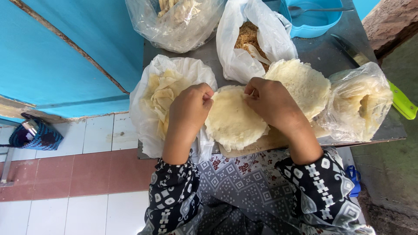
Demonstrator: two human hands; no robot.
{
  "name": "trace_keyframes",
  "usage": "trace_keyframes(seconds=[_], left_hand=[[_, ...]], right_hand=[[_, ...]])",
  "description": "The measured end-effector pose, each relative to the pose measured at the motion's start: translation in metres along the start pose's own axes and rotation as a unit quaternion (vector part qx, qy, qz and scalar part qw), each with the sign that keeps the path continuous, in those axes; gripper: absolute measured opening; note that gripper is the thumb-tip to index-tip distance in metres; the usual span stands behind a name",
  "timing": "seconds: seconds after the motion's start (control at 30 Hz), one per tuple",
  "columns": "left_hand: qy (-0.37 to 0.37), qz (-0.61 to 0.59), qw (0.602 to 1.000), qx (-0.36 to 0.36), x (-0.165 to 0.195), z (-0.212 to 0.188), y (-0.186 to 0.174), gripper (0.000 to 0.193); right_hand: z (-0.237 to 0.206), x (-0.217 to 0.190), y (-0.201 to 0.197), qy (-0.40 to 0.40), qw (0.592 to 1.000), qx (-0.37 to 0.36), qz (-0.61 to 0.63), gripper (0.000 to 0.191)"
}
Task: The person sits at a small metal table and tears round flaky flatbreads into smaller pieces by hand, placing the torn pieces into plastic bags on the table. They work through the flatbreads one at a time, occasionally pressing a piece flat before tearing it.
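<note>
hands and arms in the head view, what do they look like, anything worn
Both hands, left hand and right hand, are bare: no gloves, rings or watch visible. The sleeves are black with white geometric patterns, pushed up so the forearms are uncovered.

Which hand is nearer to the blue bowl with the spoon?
Right. The right hand is below the blue bowl, on the round wafer; the left hand is farther left.
</note>
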State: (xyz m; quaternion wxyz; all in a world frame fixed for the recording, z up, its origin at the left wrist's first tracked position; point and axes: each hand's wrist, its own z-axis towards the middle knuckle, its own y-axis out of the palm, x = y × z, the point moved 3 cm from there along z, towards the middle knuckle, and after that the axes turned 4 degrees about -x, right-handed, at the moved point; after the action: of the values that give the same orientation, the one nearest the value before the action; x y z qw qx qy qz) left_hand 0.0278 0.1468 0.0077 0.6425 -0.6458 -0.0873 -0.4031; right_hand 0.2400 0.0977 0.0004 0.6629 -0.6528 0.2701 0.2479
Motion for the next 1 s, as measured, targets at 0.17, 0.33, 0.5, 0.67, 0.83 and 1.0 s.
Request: trace_keyframes(seconds=[0.17, 0.33, 0.5, 0.67, 0.83, 1.0], left_hand=[[0.053, 0.051, 0.989, 0.131, 0.021, -0.002, -0.012, 0.008], [0.115, -0.100, 0.985, 0.082, 0.036, -0.008, 0.005, 0.007], [0.105, -0.083, 0.991, 0.003, 0.041, -0.005, 0.044, 0.008], [0.074, -0.075, 0.994, -0.037, 0.036, -0.002, 0.058, 0.010], [0.101, -0.147, 0.984, 0.019, 0.052, -0.008, 0.055, 0.010], [0.159, -0.207, 0.964, 0.060, 0.097, -0.015, 0.074, 0.018]], right_hand=[[-0.011, 0.005, -0.028, -0.012, 0.988, 0.080, -0.135, 0.013], [-0.028, 0.035, -0.065, 0.110, 0.988, -0.027, -0.107, 0.021], [-0.032, 0.044, -0.057, 0.085, 0.991, -0.079, -0.068, 0.031], [-0.033, 0.056, -0.057, 0.002, 0.999, -0.016, -0.031, 0.014], [-0.029, 0.093, -0.063, 0.066, 0.982, 0.028, 0.173, 0.009], [-0.025, 0.117, -0.070, -0.009, 0.927, 0.122, 0.354, 0.004]])
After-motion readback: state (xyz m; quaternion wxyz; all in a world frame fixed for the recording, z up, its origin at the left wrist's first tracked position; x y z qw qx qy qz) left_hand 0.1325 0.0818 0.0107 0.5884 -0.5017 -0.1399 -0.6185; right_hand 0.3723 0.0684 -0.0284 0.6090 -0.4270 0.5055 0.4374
